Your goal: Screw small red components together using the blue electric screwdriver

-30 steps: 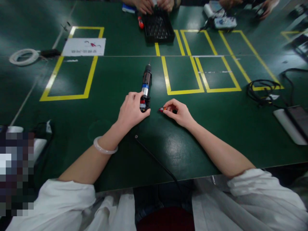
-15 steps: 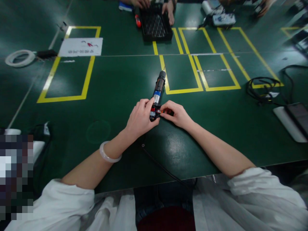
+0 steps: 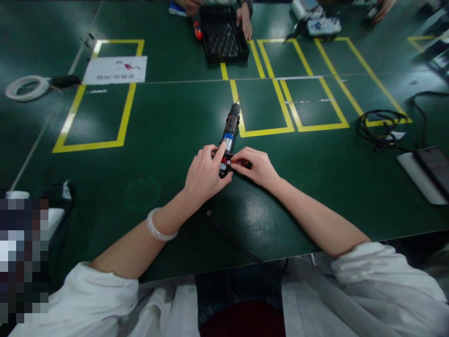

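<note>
An electric screwdriver (image 3: 231, 125) lies on the green table with its casing partly off, so a silver and blue motor section and red parts show. Its tip points away from me. My left hand (image 3: 204, 172) is closed around the rear part, thumb and fingers on either side. At the right side of that rear end, my right hand (image 3: 258, 167) pinches with thumb and forefinger at a small whitish piece. Something orange-red shows under its curled fingers, but I cannot make out its shape.
Across the table a person's hands flank a black tray (image 3: 228, 57), beside a red-handled tool (image 3: 198, 31). A coiled black cable (image 3: 382, 126) and a phone (image 3: 435, 166) lie right. A paper sign (image 3: 115, 70) and white ring-shaped coil (image 3: 27, 89) lie left. A black cord (image 3: 242, 248) trails nearest me.
My right fingertips have shifted slightly left, closer against the screwdriver's rear end. My left hand keeps its hold. Across the table, the person's hand has lifted off the tray's left side.
</note>
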The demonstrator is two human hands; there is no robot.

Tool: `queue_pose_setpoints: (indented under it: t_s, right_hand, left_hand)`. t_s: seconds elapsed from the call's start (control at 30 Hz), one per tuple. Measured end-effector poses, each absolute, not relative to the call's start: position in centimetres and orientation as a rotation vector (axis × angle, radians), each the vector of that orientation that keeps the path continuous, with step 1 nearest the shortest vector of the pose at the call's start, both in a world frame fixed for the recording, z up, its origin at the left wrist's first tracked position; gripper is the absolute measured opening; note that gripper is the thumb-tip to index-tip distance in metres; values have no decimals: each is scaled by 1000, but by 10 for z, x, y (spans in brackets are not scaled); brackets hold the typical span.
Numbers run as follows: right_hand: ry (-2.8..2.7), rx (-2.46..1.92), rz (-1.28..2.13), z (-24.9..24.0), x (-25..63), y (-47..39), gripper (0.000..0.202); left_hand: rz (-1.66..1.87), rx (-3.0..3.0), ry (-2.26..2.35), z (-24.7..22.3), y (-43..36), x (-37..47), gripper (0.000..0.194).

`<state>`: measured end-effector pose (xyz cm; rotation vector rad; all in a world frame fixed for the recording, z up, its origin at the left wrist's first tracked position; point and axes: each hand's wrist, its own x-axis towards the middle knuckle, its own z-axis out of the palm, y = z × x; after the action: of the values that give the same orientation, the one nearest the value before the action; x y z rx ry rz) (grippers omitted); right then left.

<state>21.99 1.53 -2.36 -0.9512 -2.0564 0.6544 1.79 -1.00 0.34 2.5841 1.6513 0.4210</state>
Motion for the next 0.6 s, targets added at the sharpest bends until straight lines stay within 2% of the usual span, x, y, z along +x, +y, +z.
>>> queue_pose_setpoints:
  t_s: [0.6]
  right_hand:
    - [-2029,-955,720,-23,222,16,9]
  left_hand:
    - [247,2568,1840,13,3,14,72]
